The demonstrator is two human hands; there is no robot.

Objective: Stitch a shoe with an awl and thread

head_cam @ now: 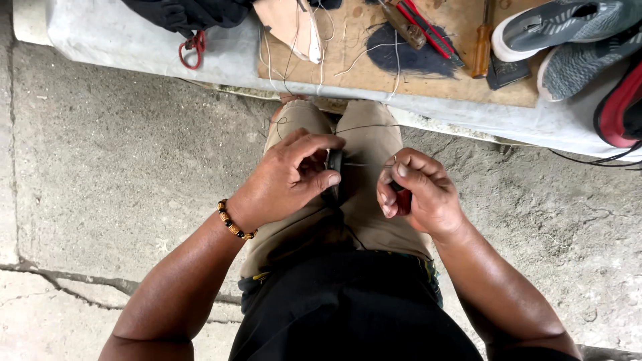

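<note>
Now left hand (289,175) pinches black strap (334,162), right hand (416,192) grips awl (403,198)

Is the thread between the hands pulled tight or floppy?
Tight: the thread runs straight from the left hand to the right hand.

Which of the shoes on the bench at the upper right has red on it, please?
The shoe at the far right edge, black with a red band and only partly in view. The two shoes beside it are grey knit with white soles.
</note>
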